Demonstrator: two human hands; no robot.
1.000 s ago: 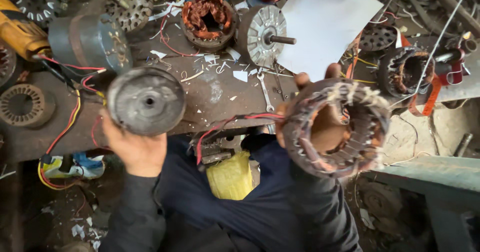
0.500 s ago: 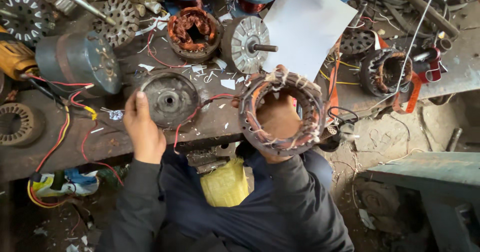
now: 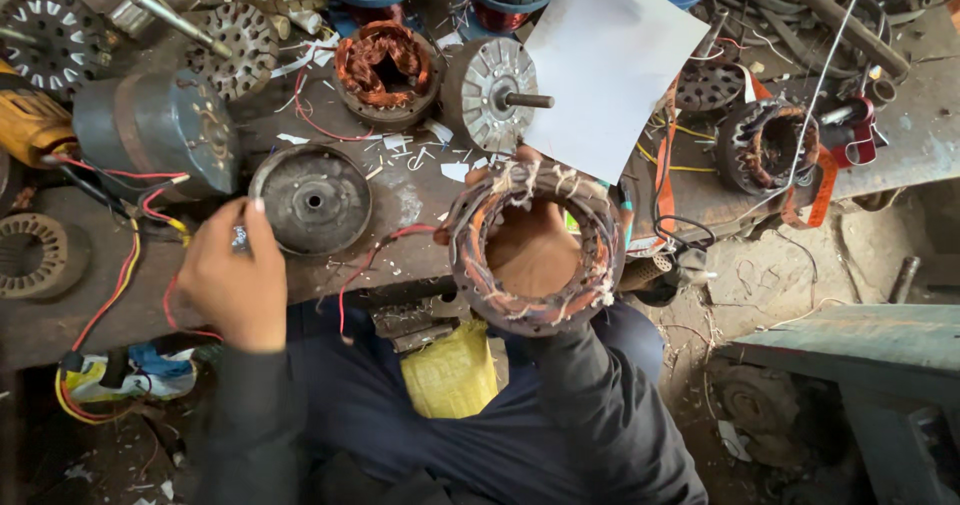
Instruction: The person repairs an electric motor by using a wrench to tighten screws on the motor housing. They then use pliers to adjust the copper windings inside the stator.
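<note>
The stator ring (image 3: 536, 248) sits just below centre, off the table (image 3: 420, 205) edge, its open bore facing up at the camera, so its axis runs toward the viewer. The right hand (image 3: 530, 250) shows through the bore, fingers curled shut on the ring. At 9 o'clock, the left hand (image 3: 232, 283) pinches something small, possibly a metal clip, beside the round end cover (image 3: 310, 201) lying flat.

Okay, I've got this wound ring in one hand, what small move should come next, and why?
Probably lift the left hand off the round grey metal end cover on the bench and steady the wire-wound stator ring, which the right hand alone holds, fingers through its bore.
</note>
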